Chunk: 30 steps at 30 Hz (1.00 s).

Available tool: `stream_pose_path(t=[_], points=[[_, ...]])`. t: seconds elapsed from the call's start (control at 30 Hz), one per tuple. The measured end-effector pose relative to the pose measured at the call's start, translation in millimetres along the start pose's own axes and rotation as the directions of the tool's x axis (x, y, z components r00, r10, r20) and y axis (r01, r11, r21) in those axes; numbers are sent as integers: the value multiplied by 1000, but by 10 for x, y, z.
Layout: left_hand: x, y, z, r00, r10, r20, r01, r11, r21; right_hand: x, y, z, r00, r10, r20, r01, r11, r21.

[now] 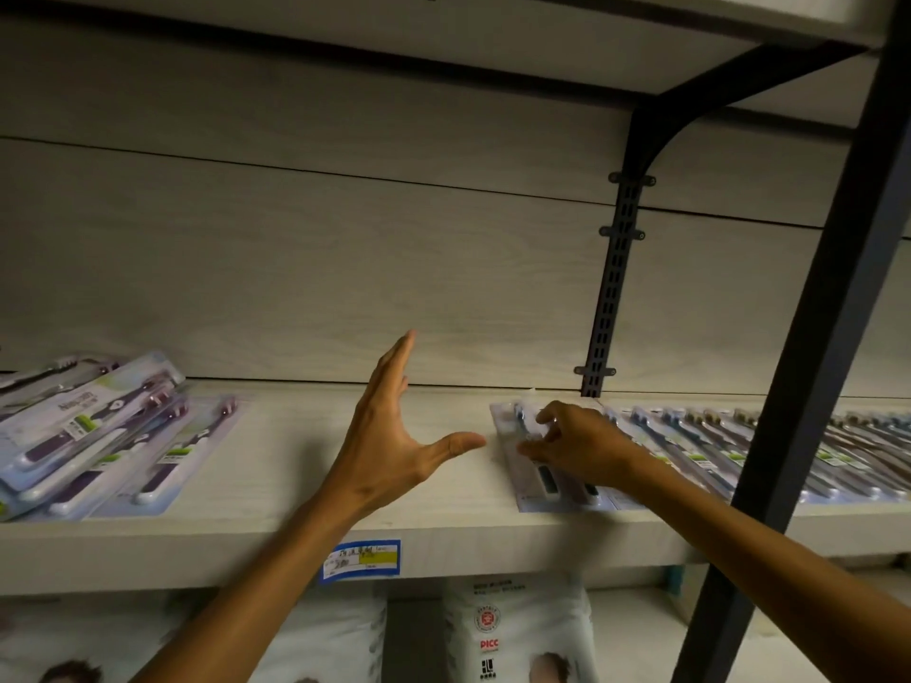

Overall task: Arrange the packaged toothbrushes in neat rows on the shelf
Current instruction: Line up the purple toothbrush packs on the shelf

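Note:
A pale wooden shelf (pixel 305 465) holds packaged toothbrushes. A loose, overlapping pile of purple-handled toothbrush packs (pixel 98 436) lies at the left. A flat row of toothbrush packs (pixel 715 446) runs along the right side. My right hand (pixel 577 443) rests on the leftmost pack of that row (pixel 537 480), fingers curled and pinching its top part. My left hand (pixel 394 431) hovers over the bare middle of the shelf, fingers straight, thumb spread wide toward the right, holding nothing.
A black slotted upright and bracket (pixel 616 268) stand at the back right. A black metal post (pixel 808 362) crosses in front of the right row. A blue and yellow price label (pixel 360 559) sits on the shelf edge. White packaged goods (pixel 512 633) fill the shelf below.

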<state>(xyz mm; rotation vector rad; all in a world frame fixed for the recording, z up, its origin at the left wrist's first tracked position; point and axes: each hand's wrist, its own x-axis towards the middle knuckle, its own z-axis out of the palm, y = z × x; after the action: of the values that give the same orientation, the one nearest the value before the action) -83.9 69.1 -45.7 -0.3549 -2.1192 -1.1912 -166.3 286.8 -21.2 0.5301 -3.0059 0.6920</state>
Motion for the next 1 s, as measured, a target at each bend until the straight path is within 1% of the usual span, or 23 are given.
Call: stream_pose_path(t=[0.1, 0.2, 0.3, 0.43, 0.53, 0.63, 0.73, 0.8, 0.9, 1.0], points=[[2, -12, -3, 1000, 3, 16, -4, 998, 55, 18, 7, 22, 999, -40, -29, 37, 993, -111], [-14, 5, -6, 999, 25, 41, -28, 996, 83, 23, 6, 7, 996, -83, -44, 76, 987, -141], [-14, 20, -12, 997, 57, 46, -62, 992, 113, 14, -77, -38, 971, -194, -139, 178, 977, -120], [-6, 57, -59, 998, 58, 5, -58, 995, 87, -43, -389, -100, 881, -400, -254, 403, 914, -44], [-4, 76, -199, 998, 64, -4, -63, 994, 93, -64, -679, -104, 800, -509, -316, 537, 844, -1], [11, 87, -470, 997, 79, -10, -77, 985, 155, -5, -960, -62, 730, -573, -373, 623, 782, 17], [20, 104, -861, 995, 91, -50, -76, 965, 250, 75, -1251, 31, 679, -599, -425, 682, 729, 63], [24, 100, -1155, 993, 42, -110, -8, 955, 295, 139, -1440, 111, 649, -612, -452, 717, 691, 92], [48, 62, -1629, 965, -88, -245, 167, 932, 322, 272, -1723, 240, 621, -624, -475, 755, 639, 148], [84, -43, -2138, 929, -160, -333, 309, 831, 463, 426, -2007, 377, 603, -601, -524, 777, 591, 216]])
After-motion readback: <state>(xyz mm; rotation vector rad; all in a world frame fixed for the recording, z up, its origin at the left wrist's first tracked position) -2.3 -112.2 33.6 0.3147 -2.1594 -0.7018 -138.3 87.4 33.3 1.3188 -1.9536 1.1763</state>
